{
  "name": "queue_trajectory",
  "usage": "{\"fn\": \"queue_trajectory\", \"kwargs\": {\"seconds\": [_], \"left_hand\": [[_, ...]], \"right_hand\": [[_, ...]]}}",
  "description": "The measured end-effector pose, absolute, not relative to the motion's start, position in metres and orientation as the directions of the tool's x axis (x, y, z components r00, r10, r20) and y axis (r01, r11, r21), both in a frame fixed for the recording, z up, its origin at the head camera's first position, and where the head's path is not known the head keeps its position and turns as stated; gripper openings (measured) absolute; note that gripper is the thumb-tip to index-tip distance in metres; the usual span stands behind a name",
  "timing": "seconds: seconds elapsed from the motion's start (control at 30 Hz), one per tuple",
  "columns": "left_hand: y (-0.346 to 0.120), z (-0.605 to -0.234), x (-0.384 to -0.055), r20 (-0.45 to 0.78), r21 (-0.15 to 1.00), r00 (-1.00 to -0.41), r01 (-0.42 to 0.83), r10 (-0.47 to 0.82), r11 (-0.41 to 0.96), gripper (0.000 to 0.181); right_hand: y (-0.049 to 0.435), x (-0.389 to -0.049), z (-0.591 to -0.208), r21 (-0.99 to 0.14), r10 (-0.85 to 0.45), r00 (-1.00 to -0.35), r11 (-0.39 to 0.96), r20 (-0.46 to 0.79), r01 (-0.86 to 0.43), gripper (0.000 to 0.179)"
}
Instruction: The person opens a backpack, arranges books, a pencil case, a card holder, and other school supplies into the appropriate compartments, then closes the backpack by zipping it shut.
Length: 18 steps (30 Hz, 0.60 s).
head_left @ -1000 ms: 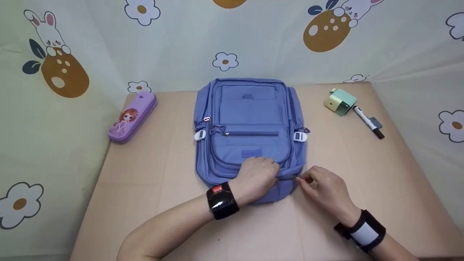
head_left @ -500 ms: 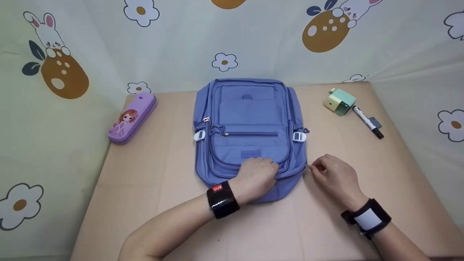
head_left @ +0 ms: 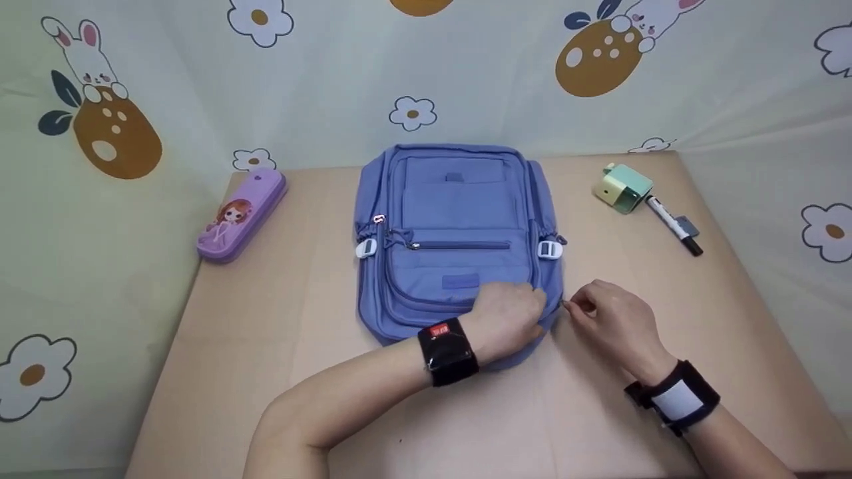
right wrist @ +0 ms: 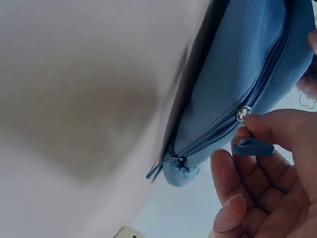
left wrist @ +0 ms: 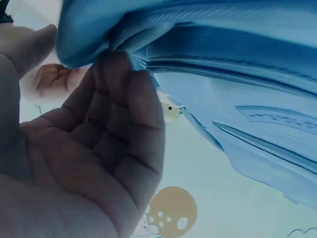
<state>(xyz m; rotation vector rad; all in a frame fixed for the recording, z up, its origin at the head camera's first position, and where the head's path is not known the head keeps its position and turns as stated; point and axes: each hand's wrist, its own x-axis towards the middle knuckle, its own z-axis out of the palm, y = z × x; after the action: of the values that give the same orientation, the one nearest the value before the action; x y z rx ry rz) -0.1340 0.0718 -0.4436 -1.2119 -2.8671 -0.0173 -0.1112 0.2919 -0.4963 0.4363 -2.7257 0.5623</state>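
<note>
Left grip shifted rightward on backpack, right grip pinching zipper pull

Blue backpack, purple pencil case, flower-patterned backdrop

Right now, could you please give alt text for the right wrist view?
A right hand pinches a zip pull on a blue bag. The table is at left; part of the left hand shows at the right edge.

The table bears a backpack, pencil case, sharpener and marker.
</note>
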Motion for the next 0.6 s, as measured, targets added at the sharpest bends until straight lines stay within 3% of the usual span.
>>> {"fn": "queue_trajectory", "kwargs": {"seconds": [0.3, 0.6], "left_hand": [[0.079, -0.448, -0.135, 0.012, -0.117, -0.698, 0.710, 0.716, 0.695, 0.005], [0.075, -0.449, -0.136, 0.022, -0.107, -0.683, 0.725, 0.730, 0.681, 0.007]], "right_hand": [[0.292, -0.116, -0.493, -0.312, -0.242, -0.896, 0.877, 0.373, -0.366, 0.009], [0.302, -0.133, -0.487, -0.312, -0.235, -0.943, 0.901, 0.237, -0.303, 0.006]]}}
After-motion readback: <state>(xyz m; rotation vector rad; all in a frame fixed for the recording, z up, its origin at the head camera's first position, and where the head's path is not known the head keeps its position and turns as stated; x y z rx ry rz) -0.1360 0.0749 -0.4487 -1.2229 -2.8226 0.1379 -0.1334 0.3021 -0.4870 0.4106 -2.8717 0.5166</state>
